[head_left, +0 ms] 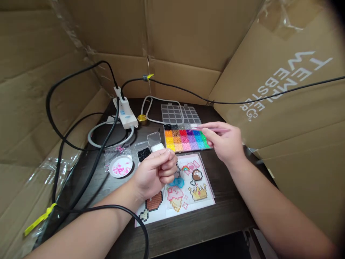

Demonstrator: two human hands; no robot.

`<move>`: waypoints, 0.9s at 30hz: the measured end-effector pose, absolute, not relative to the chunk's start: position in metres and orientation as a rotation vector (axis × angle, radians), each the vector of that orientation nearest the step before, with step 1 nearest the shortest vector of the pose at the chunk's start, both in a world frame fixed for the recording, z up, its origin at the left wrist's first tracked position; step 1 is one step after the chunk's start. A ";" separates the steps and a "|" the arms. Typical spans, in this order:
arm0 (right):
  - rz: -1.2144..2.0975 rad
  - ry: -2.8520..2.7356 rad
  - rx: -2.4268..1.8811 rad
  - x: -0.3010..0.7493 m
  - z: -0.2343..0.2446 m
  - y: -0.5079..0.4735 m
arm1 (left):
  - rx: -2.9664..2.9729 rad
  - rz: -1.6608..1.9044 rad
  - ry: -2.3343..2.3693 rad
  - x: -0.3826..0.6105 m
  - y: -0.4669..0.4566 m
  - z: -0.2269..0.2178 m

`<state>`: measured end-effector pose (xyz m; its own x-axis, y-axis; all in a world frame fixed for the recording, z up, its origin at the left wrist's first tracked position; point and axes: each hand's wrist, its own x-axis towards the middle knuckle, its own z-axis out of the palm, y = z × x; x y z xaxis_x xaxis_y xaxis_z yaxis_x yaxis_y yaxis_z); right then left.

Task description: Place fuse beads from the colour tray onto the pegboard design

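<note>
In my right hand point(226, 144) is a pair of pink tweezers point(219, 129), its tips over the upper row of the bead box point(178, 146), whose compartments hold beads sorted by colour. My left hand point(156, 171) is closed, raised above the pattern sheet point(194, 208); whatever the fingers hold, if anything, is hidden. On that sheet are pixel designs: a crown point(198, 193), an ice cream point(175, 198) and a brown drumstick shape point(154, 202). Partly behind my left hand stand small open boxes of black beads point(144, 154) and white beads point(157, 147).
A white dish point(120, 167) with pink and white beads rests on a clear pegboard point(110, 153). Behind stand a power strip point(125, 111), a gold tape roll point(142, 118) and the clear box lid point(175, 114). Black cables point(97, 158) loop across the left; cardboard walls point(183, 36) surround the table.
</note>
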<state>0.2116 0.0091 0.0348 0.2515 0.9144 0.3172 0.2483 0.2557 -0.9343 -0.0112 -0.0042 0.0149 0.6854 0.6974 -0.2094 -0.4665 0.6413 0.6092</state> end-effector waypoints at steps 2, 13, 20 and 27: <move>0.633 -1.259 -1.269 0.200 0.031 0.032 | 0.544 0.693 0.457 -0.011 -0.004 0.015; 0.439 -1.400 -1.310 0.182 -0.024 0.043 | 0.551 0.706 0.491 -0.011 -0.004 0.012; 0.364 -1.454 -1.372 0.182 -0.030 0.049 | 0.558 0.679 0.466 -0.012 -0.004 0.010; 0.355 -1.456 -1.403 0.182 -0.031 0.050 | 0.525 0.682 0.450 -0.012 -0.003 0.010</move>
